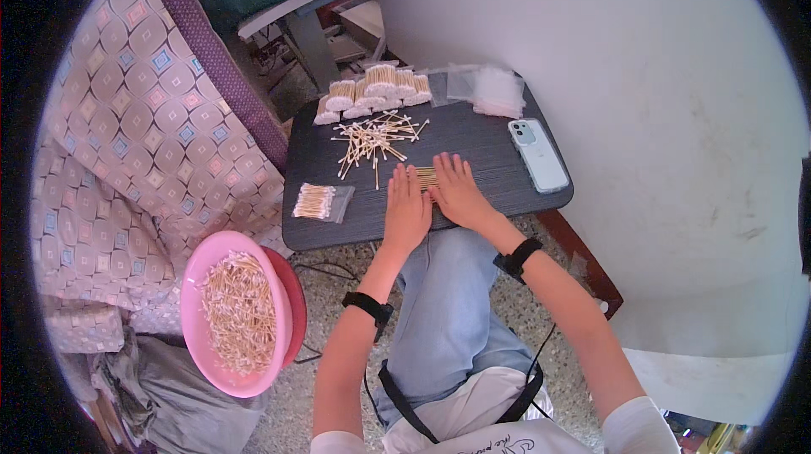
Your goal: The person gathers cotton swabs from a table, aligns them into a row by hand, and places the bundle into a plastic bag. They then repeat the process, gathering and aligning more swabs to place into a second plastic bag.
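Note:
On the dark table (pixel 473 125), a row of cotton swabs (pixel 426 177) lies between my two hands, their sticks running crosswise. My left hand (pixel 409 207) rests flat at the left end of the row, fingers stretched out. At the right end, my right hand (pixel 459 194) lies flat with its fingers extended, thumb toward the left hand. Both palms cover the swab tips. Just beyond the hands is a loose pile of cotton swabs (pixel 376 141). To the left sits a clear bag of swabs (pixel 317 201).
Stacked bundles of swabs (pixel 380 86) stand at the table's far edge, beside clear plastic bags (pixel 494 91). A phone (pixel 538 156) lies at the right. A pink basin (pixel 193 302) full of swabs rests on a red stool (pixel 293 302) at lower left. A white wall (pixel 667 116) borders the right.

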A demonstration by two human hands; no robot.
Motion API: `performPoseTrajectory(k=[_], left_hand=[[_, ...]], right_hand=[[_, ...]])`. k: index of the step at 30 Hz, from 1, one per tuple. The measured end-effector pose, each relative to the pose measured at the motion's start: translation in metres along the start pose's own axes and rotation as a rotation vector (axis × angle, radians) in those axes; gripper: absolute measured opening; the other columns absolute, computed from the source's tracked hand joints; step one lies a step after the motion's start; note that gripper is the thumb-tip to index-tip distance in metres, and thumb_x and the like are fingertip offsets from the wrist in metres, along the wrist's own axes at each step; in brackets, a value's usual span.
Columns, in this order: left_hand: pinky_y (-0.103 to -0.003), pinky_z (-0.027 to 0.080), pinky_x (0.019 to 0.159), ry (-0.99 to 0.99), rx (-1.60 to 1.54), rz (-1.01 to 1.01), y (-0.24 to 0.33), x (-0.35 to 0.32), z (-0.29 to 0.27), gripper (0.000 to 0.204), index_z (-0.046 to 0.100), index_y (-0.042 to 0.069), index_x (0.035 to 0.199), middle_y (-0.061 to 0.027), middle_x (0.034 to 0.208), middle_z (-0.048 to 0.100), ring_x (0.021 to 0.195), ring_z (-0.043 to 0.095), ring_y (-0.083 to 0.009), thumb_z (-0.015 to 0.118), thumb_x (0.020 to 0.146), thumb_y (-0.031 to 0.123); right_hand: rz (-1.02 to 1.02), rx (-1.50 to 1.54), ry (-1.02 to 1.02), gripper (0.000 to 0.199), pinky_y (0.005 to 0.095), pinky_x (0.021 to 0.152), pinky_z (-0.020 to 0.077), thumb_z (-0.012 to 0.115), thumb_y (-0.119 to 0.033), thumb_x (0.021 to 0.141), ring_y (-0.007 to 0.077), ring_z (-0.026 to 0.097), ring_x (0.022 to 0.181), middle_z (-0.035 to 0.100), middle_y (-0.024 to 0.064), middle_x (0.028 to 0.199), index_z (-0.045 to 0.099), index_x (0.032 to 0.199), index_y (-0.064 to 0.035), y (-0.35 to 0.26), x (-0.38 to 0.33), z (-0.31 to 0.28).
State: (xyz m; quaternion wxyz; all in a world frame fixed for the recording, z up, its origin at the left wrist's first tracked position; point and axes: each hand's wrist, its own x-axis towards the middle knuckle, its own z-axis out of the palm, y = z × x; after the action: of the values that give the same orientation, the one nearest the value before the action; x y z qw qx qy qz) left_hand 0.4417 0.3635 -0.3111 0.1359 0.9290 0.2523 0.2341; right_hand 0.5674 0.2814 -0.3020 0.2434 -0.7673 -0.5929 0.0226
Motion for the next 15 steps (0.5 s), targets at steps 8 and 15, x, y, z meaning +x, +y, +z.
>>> performPoseTrajectory(k=[8, 15], left_hand=[[-0.048, 0.014, 0.111, -0.147, -0.011, 0.132, -0.014, -0.001, -0.022, 0.058, 0.024, -0.008, 0.138, -0.0291, 0.145, 0.018, 0.138, 0.015, -0.0372, 0.045, 0.091, 0.02], [-0.045, 0.023, 0.109, -0.207, 0.147, 0.251, -0.02, 0.007, -0.019, 0.053, 0.037, -0.004, 0.133, -0.0206, 0.142, 0.032, 0.135, 0.027, -0.0305, 0.049, 0.091, 0.026]], right_hand=[[-0.201, -0.068, -0.142, 0.058, 0.0507, 0.109, 0.0197, 0.043, -0.032, 0.094, 0.0368, 0.027, 0.134, 0.029, 0.0231, 0.143, 0.029, 0.138, 0.0032, 0.009, 0.0, -0.016], [-0.367, -0.185, -0.091, 0.053, 0.0411, 0.107, 0.0291, 0.046, -0.028, 0.091, 0.0339, 0.035, 0.13, 0.036, 0.0205, 0.14, 0.037, 0.134, 0.0022, 0.022, 0.0, -0.012]])
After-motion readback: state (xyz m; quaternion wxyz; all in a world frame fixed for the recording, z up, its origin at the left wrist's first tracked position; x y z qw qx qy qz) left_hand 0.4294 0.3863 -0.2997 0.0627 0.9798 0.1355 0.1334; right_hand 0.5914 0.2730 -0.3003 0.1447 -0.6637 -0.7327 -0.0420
